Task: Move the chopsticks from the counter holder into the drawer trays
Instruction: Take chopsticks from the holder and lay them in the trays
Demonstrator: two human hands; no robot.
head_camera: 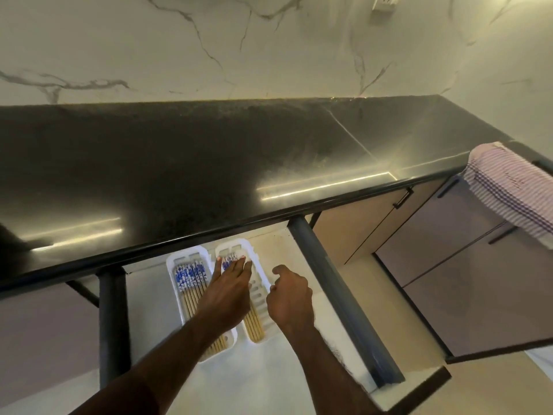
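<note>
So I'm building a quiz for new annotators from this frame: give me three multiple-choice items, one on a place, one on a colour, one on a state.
1. Where do the white trays lie?
A. On the counter
B. In the open drawer
C. On the floor

2. What colour is the pattern on the chopsticks?
A. Blue
B. Red
C. Green

3. What is the left hand doing?
A. Hanging clear of the trays
B. Lying flat on chopsticks in the right tray
C. Gripping the striped towel

Key: 1 B, the trays sit below the counter edge; 2 A, blue-and-white ends show; 3 B, its fingers cover them.
</note>
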